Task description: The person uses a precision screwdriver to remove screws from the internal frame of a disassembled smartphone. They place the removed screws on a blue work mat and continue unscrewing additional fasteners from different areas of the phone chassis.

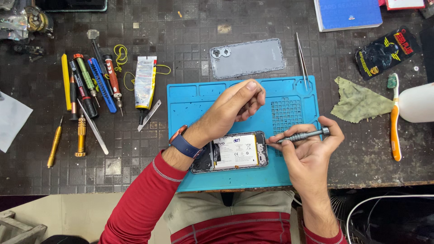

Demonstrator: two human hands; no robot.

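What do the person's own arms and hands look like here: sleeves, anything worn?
Both arms wear red long sleeves. The left sleeve is pushed up the forearm and shows a thin grey stitched band near its cuff; the right sleeve shows only at the picture's lower edge. The left wrist carries a watch with a dark blue strap and a coppery case. The left hand and right hand are bare, with no gloves or visible rings.

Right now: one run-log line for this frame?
left hand: raised over mat | right hand: holds screwdriver, tip at opened phone | back cover: off, beyond mat
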